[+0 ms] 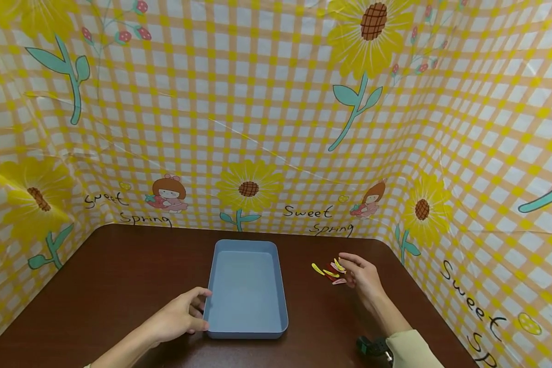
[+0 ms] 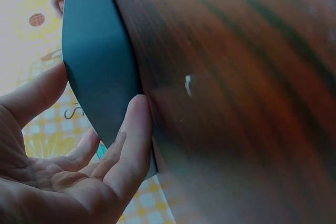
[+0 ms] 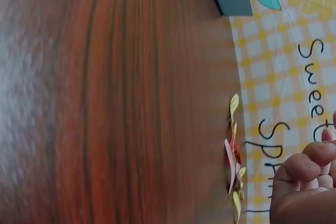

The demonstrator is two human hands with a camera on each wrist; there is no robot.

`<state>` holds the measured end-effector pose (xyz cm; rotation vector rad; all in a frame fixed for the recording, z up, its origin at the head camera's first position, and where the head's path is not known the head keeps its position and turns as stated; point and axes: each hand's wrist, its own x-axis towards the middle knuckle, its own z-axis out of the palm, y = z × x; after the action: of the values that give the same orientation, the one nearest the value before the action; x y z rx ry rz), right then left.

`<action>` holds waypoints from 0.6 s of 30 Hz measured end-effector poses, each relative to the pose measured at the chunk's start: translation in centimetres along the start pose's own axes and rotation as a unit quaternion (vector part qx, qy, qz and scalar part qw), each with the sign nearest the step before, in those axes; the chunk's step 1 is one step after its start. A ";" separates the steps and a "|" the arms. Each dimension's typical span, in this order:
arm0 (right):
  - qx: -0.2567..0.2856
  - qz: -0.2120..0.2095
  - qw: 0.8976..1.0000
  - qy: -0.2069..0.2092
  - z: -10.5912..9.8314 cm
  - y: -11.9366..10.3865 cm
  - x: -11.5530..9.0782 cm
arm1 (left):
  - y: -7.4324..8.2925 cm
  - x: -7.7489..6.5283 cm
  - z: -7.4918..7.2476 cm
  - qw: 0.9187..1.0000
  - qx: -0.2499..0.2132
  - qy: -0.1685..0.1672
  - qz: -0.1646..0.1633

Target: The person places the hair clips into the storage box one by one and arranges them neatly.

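Note:
A blue-grey rectangular tray [image 1: 282, 306] lies on the dark table. At its left side, near the front corner, my left hand [image 1: 177, 314] touches the outer wall with loosely bent fingers. In the left wrist view, one fingertip [image 2: 139, 109] rests low on the tray's wall [image 2: 100, 40] and another digit reaches its rim. My right hand [image 1: 361, 276] hovers over a small pile of snap hair clips, yellow [image 1: 331, 274], pink [image 1: 339, 281] and red. The right wrist view shows its bent fingers [image 3: 299, 169] apart from the pink clip [image 3: 230, 163], with nothing seen between them.
A checked cloth [image 1: 276, 128] with sunflowers hangs as walls behind and beside the brown table [image 1: 152, 266]. A dark strap-like object [image 1: 372, 346] is by the right sleeve [image 1: 411, 350]. The tray's floor [image 1: 246, 286] shows bare.

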<state>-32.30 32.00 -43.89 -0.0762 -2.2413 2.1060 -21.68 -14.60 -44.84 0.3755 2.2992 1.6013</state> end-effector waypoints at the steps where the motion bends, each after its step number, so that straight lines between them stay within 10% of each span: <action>1: 0.005 0.001 1.000 0.001 -0.2 0.1 0.1 | 0.0 0.0 0.0 1.000 -0.001 -0.002 0.000; 18: -0.010 0.040 0.998 0.051 -2.9 1.8 1.9 | 0.0 0.2 0.0 1.000 -0.007 -0.013 -0.004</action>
<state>-33.93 35.11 -45.48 -0.2738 -2.2368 2.0672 -21.85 -14.57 -44.87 0.3799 2.2664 1.5990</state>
